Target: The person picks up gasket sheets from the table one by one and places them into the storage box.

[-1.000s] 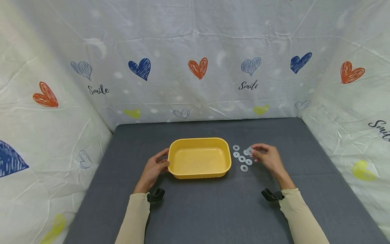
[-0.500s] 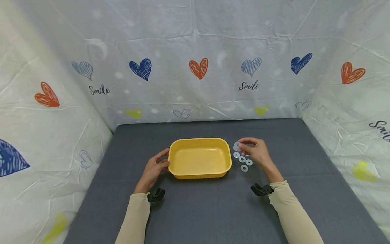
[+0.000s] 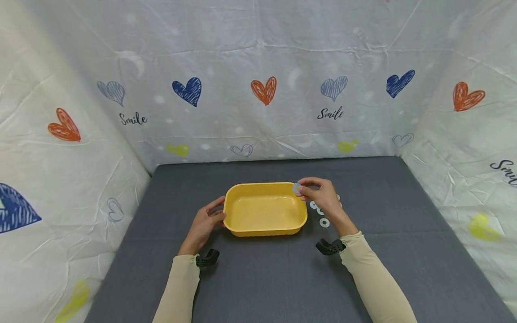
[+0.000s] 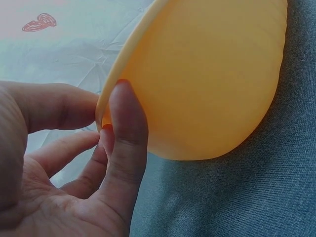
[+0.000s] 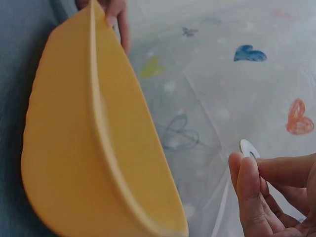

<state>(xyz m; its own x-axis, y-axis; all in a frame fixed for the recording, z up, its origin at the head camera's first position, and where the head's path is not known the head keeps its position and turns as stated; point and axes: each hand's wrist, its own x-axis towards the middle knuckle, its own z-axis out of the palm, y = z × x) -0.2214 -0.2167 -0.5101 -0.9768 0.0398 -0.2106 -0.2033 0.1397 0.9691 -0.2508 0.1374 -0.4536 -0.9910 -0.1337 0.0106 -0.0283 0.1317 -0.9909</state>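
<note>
A yellow plastic tub (image 3: 264, 215) stands on the grey tabletop, with bare inner walls and floor. My left hand (image 3: 200, 226) grips its left end; in the left wrist view the thumb (image 4: 128, 128) lies along the tub wall and the index fingertip meets the rim. Over the tub's far right corner, my right hand (image 3: 323, 196) pinches a flat washer (image 3: 296, 187) between thumb and fingertips. That washer (image 5: 249, 148) appears raised and tilted in the right wrist view. Several loose washers (image 3: 324, 222) lie right of the tub, some partly hidden beneath the right hand.
The dark grey cloth-covered table (image 3: 258, 278) carries the tub and washers. Behind it and along both sides hangs a white sheet (image 3: 291, 130) printed with hearts. A black wrist mount (image 3: 329, 246) sits on the right wrist, another (image 3: 208, 258) on the left.
My right hand has carried the pinched washer leftward from the loose washers to above the tub's right rim. My left hand has kept its grip, and the tub has stayed in place.
</note>
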